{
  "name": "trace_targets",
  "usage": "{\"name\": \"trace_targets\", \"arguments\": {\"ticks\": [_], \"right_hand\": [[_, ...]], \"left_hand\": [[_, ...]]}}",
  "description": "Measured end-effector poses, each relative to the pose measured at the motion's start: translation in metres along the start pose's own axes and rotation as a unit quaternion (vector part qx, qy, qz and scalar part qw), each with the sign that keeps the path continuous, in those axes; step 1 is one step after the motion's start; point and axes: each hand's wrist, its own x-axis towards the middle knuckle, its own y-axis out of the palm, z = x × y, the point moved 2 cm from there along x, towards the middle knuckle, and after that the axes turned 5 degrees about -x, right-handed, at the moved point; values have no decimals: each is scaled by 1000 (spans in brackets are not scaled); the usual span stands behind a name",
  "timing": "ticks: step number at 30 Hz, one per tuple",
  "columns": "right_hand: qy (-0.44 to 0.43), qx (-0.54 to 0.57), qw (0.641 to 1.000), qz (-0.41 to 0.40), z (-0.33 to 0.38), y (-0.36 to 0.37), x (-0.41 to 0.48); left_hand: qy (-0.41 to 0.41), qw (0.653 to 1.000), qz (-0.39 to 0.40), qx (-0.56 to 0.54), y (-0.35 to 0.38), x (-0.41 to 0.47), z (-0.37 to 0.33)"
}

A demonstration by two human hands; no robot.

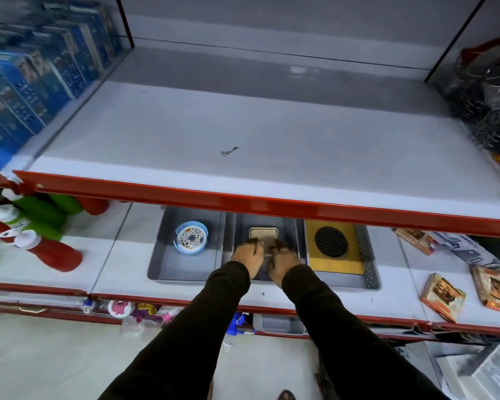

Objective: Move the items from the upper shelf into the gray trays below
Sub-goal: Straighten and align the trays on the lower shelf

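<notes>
Three gray trays stand side by side on the lower shelf. The left tray [168, 264] holds a round light-blue box [191, 238]. The right tray [368, 255] holds a yellow board with a dark mesh circle [331, 243]. In the middle tray [289, 226] lies a small beige square item [263, 234]. My left hand [248, 256] and my right hand [282, 261] are both down in the middle tray with fingers on the near edge of that item. The white upper shelf [243, 140] between the red uprights is bare.
Blue boxes [35, 82] fill the upper shelf's left section and black wire goods [488, 105] the right. Red and green plush toys [26, 235] lie left of the trays, and brown flat boxes [442, 295] lie on the right. The upper shelf's red front edge [243, 200] overhangs the trays.
</notes>
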Motion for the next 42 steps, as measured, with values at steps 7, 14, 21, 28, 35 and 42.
{"name": "trace_targets", "arguments": {"ticks": [7,14,21,28,35,42], "right_hand": [[-19,49,998,35,-8,5,2],[141,363,921,24,-18,4,12],[170,472,865,37,-18,11,13],[149,498,854,19,-17,3,5],[160,712,677,-93,-54,-23,-31],[231,837,485,-105,-137,-39,-62]], "left_hand": [[-51,998,26,-4,15,-1,6],[-113,970,-45,-210,12,17,12],[-131,919,-43,-369,16,23,21],[-116,910,-66,-391,14,17,13],[-74,881,-114,-453,37,-14,-31],[-87,815,-4,-572,112,-45,-79]]}}
